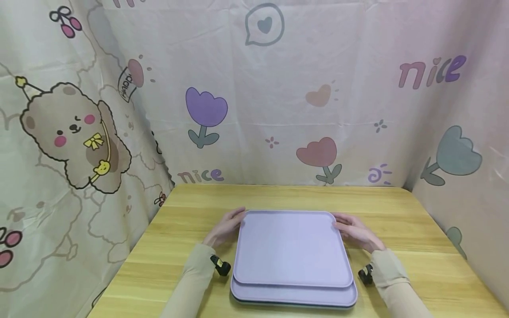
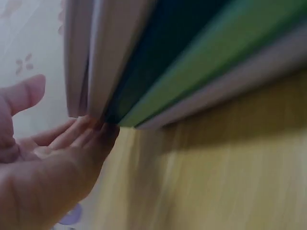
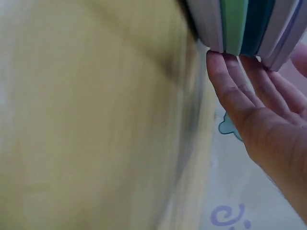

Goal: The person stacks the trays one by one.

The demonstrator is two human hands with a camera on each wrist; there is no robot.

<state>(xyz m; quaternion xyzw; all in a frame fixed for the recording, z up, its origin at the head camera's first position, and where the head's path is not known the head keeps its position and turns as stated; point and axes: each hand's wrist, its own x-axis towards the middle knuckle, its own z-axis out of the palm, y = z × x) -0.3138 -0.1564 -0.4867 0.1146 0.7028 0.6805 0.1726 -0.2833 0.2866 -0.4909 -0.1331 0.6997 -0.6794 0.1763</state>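
A stack of rectangular trays lies on the table, with a lilac tray [image 1: 293, 247] on top, set slightly farther back than the lilac tray [image 1: 294, 295] under it. Below those, the wrist views show a dark teal tray [image 3: 258, 28], a green tray [image 3: 234, 26] and a pale tray [image 3: 206, 21]. At the far left corner, my left hand [image 1: 227, 226] touches the tray edges with its fingertips, thumb held apart. My right hand [image 1: 355, 230] is at the far right corner, its extended fingers [image 3: 225, 81] against the stacked edges. Its thumb lies near the top tray's rim.
The stack rests on a wood-grain table [image 1: 159, 260]. Behind the table and along both sides hangs a pale curtain [image 1: 254, 88] printed with flowers, hearts and a bear. Each wrist carries a small black camera [image 1: 220, 265] on the side facing the trays.
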